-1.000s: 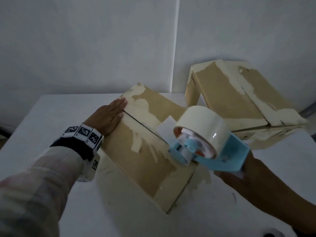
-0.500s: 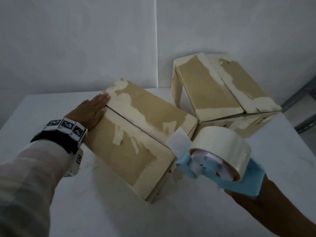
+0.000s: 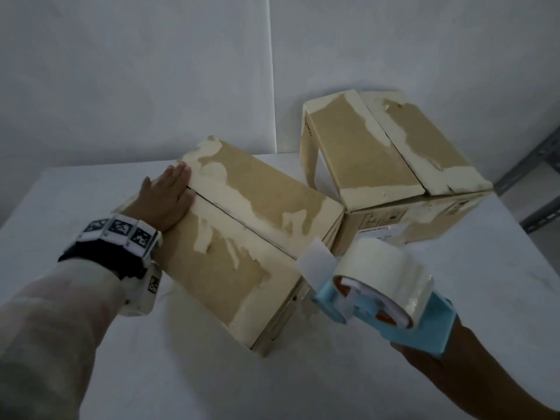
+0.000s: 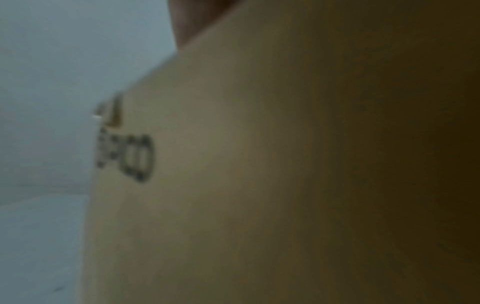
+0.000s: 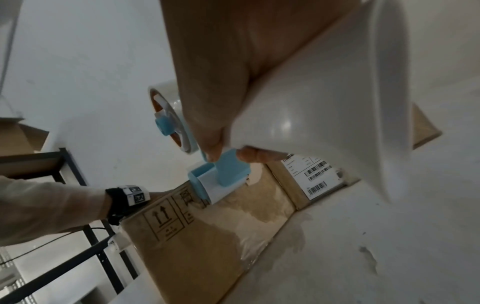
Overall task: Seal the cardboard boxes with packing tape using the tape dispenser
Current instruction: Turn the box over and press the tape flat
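Right hand point(image 5: 221, 86) fills upper centre of frame, thumb and finger pinching blue dispenser point(image 5: 221, 174) at centre. Tape roll point(image 5: 168, 117) on dispenser, left of hand. White rounded wrist mount, upper right. Dispenser mouth touching top edge of box point(image 5: 207, 236), lower centre, arrow symbols printed on its side. Second box point(image 5: 293, 185) with barcode label, right of centre. Left wrist with black band, left edge, resting on box. Black shelf frame, lower left.

A plain white wall point(image 3: 136, 80) fills the room from nine to one o'clock, split by a thin vertical seam point(image 3: 271, 86) near twelve. Below it stretches a white bench point(image 3: 303, 383), scuffed in places. At three o'clock stands a dark metal shelving frame point(image 3: 527, 177). The light is dim and greyish throughout.
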A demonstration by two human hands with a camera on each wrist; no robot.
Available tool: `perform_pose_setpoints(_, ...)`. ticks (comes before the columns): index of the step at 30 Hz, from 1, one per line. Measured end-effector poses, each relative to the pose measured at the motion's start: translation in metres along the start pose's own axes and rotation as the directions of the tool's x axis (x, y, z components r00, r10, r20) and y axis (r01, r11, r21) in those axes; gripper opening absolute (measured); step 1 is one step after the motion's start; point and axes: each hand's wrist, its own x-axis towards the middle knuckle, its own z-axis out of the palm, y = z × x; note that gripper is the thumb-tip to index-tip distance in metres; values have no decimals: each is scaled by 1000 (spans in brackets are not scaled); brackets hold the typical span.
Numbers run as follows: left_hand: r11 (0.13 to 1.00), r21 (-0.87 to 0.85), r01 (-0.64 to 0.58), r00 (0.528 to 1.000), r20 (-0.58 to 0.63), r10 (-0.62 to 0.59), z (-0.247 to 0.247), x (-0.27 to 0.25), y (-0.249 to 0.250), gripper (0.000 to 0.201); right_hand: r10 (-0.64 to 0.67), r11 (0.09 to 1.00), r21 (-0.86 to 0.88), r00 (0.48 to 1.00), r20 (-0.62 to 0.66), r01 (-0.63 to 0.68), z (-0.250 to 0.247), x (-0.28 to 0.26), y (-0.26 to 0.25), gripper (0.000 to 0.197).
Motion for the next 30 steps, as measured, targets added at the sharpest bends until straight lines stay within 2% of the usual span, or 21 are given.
perform_pose_setpoints(2,996,71,-55,998,23,54,4,-17,24,68,11,998,57,999,-34,-9,5,4,1,61)
perform_pose_setpoints(3,991,78,-113,993,53,109,6,-29,38,77,13,997,73,1000,-29,-11,7,7,-1,68)
perform_pose_setpoints(5,972,61,-226,970,102,219,12,-53,68,95,-27,994,105,994,-109,39,12,14,5,93)
perform_pose_setpoints(6,957,70,-281,955,120,271,17,-66,84,98,-48,991,118,990,-132,64,15,17,8,99)
perform_pose_setpoints(8,931,89,-354,930,136,341,26,-85,110,88,-113,986,104,984,-135,128,17,20,8,76)
perform_pose_setpoints(10,910,84,-405,913,81,399,36,-102,125,83,-150,979,113,976,-156,169,18,21,11,57)
perform_pose_setpoints(12,875,157,-459,885,-8,466,43,-114,131,89,-126,976,156,979,-162,151,20,21,15,58)
perform_pose_setpoints(14,855,187,-484,866,-41,499,50,-116,129,84,-113,974,177,978,-174,144,21,21,18,68)
perform_pose_setpoints(16,839,204,-504,852,-40,521,51,-111,125,79,-136,968,186,975,-178,168,22,20,21,86)
perform_pose_setpoints(17,837,205,-508,848,-51,527,50,-108,124,79,-135,966,195,972,-190,172,22,21,23,86)
perform_pose_setpoints(18,835,211,-509,845,-65,532,50,-103,122,79,-131,966,196,971,-200,171,22,22,26,77)
perform_pose_setpoints(20,836,231,-497,848,-73,524,47,-96,118,79,-120,960,229,975,-188,162,23,25,29,43)
perform_pose_setpoints(21,840,230,-491,852,-71,518,47,-94,118,79,-115,957,243,976,-185,159,24,28,30,34)
perform_pose_setpoints(22,841,228,-490,851,-81,518,47,-93,118,80,-121,952,258,975,-184,167,25,30,30,34)
perform_pose_setpoints(26,844,211,-494,844,-120,523,48,-90,119,79,-157,954,217,959,-234,209,30,36,39,80)
perform_pose_setpoints(30,834,193,-516,831,-125,543,49,-89,118,73,-140,967,175,960,-242,185,36,41,44,97)
